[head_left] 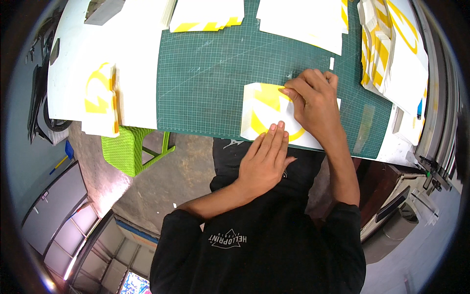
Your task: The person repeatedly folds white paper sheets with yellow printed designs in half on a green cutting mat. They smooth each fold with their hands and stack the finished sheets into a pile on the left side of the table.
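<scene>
A white and yellow printed paper piece (pixel 264 105) lies near the front edge of a green cutting mat (pixel 205 78), with a fold line running down its left side. My left hand (pixel 262 164) rests its straight fingers flat on the near part of the piece, thumb apart. At the far edge, my right hand (pixel 316 103) is closed, thumb and fingertips pinching the paper; its curled fingers hide the right part of the piece. A small white strip (pixel 332 63) lies on the mat just beyond my right hand.
Stacks of white and yellow printed sheets stand at the far left (pixel 208 14), far middle (pixel 301 27) and right (pixel 404 59). Another stack (pixel 100 100) sits at the table's left front edge, above a green stool (pixel 125 152). Clear tape (pixel 364 128) crosses the mat's right side.
</scene>
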`<move>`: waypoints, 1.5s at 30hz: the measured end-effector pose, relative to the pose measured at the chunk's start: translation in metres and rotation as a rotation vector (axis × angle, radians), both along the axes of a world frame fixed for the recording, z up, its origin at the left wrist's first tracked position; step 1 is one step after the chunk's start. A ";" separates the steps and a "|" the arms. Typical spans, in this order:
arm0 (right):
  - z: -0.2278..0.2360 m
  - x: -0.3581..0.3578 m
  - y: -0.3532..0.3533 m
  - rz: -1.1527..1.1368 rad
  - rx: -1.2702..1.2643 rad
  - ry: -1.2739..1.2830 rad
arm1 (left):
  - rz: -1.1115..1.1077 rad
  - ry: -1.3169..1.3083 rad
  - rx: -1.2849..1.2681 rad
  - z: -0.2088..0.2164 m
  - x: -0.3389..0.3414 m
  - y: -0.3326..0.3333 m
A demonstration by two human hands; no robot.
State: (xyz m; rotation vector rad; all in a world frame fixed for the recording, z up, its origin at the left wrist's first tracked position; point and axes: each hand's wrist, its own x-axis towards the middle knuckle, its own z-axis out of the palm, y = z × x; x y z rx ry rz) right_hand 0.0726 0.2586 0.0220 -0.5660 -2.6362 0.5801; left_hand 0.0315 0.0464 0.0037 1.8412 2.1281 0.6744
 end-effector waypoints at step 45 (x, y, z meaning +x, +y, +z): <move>-0.008 0.003 -0.029 -0.153 0.295 -0.043 | -0.141 0.208 -0.220 0.026 -0.116 0.023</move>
